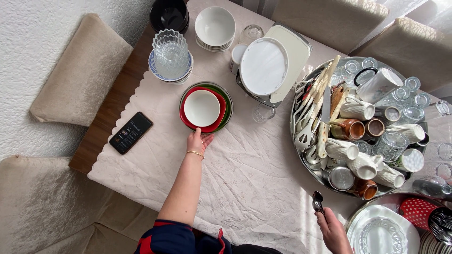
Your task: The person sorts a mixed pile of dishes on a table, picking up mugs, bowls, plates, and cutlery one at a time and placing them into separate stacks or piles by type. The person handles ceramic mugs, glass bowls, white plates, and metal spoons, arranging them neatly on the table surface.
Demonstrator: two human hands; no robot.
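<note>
Looks like a home dining room to me. There's a wooden dining table [101, 129] with a pale embossed tablecloth [245, 169] over it, and beige upholstered chairs [80, 75] pulled up round it. The table is loaded with household crockery: stacked bowls [215, 27], coloured plates [205, 108], and a big round metal tray [301, 155] heaped with mugs, glasses and utensils. A phone [131, 132] lies at the edge.

Phone [131, 132] left of stacked plates [205, 108], cup-filled tray [301, 155] far right
</note>
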